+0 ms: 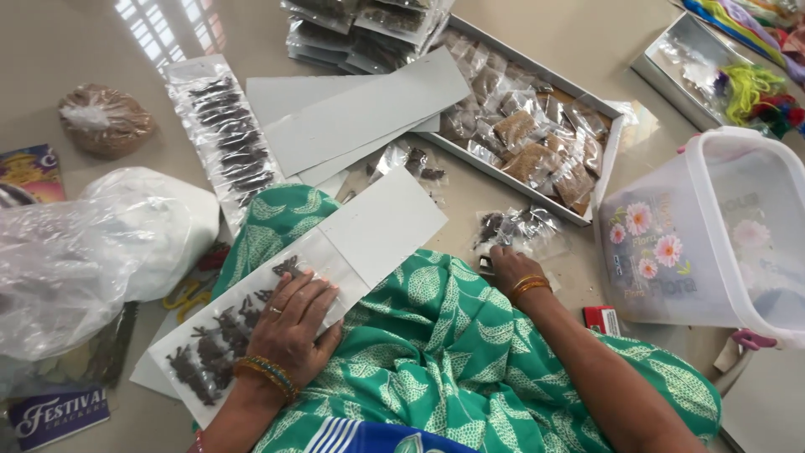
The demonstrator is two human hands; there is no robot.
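- On the pale floor [587, 25], by the person's right side, stands a big translucent tub [713, 235] with flowers printed on its wall.
- Beyond the knees lies a long flat tray [616, 138] full of small clear packets of brown stuff.
- Across the lap, over green leaf-print cloth, rests a grey card strip [381, 231] carrying a row of dark-filled sachets [214, 335] — the left hand [289, 327] lies flat and open on it, pressing it down.
- Smallest: the right hand [507, 268] reaches to a loose clump of packets [516, 228], fingers curled under; whether it grips one, I cannot tell.
- Step in hand, by my reading: fixing sachets onto the card — next calls for a firm pick of one packet and lining it up beside the last.
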